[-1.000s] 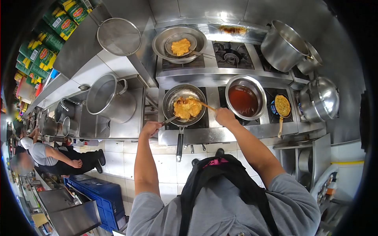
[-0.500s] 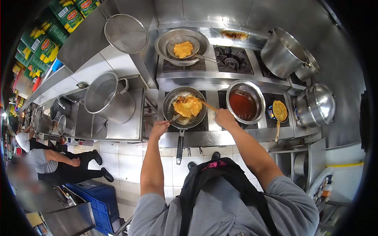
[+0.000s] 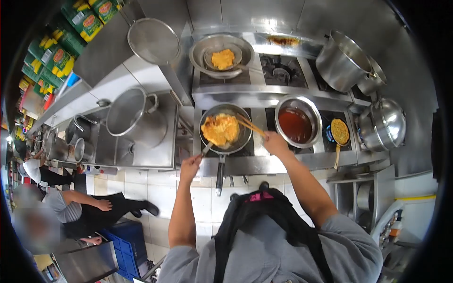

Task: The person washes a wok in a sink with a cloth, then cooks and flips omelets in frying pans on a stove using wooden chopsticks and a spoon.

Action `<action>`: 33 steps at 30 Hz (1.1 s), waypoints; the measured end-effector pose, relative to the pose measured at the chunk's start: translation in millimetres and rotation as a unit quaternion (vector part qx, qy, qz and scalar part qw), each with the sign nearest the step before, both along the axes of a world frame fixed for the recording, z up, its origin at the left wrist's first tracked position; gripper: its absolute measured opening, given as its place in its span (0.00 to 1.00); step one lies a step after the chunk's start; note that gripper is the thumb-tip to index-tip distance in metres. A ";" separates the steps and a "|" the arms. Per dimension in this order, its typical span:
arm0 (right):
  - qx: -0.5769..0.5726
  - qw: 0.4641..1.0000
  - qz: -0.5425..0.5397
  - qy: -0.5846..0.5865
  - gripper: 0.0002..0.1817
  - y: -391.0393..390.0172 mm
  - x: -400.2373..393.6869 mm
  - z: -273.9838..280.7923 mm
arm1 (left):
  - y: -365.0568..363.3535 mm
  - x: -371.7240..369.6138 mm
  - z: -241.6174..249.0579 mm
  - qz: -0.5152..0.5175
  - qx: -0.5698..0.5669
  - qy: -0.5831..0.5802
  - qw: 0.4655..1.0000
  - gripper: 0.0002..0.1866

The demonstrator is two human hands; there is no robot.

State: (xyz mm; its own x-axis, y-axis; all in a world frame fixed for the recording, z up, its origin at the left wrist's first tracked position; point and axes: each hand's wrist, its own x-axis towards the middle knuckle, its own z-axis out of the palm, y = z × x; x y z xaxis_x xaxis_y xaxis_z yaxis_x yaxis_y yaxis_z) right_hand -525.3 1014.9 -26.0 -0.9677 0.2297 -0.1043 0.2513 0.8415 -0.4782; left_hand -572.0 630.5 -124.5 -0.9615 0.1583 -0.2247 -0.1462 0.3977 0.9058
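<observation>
A golden fried piece of food lies in a frying pan on the front left burner. My left hand is closed on a metal utensil whose end reaches under the lower left of the food. Wooden chopsticks are gripped in my right hand, their tips at the pan's upper right, beside the food. Right of that hand stands a steel bowl of red sauce. The pan's black handle points toward me, with neither hand on it.
Behind the pan, a bowl holds a strainer with another fried piece. A small pan sits over a flame at right. Large pots stand back right; a tall pot is by the sink. A person is at left.
The food has shifted left and spread out flatter in the pan. The chopsticks have parted and moved right, off the food. The person at left has moved nearer.
</observation>
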 end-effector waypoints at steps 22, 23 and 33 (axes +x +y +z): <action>-0.357 0.933 -0.050 -0.023 0.16 41.4 96.2 -29.9 | 126.7 -207.8 260.8 0.044 0.012 -0.048 0.998 0.08; -0.364 0.930 -0.053 -0.022 0.16 40.9 98.6 -33.5 | 146.4 -233.1 254.3 0.038 0.000 -0.038 0.999 0.10; -0.371 0.927 -0.006 -0.063 0.15 67.5 116.7 -42.9 | 144.9 -325.6 250.7 -0.082 -0.503 0.218 0.832 0.20</action>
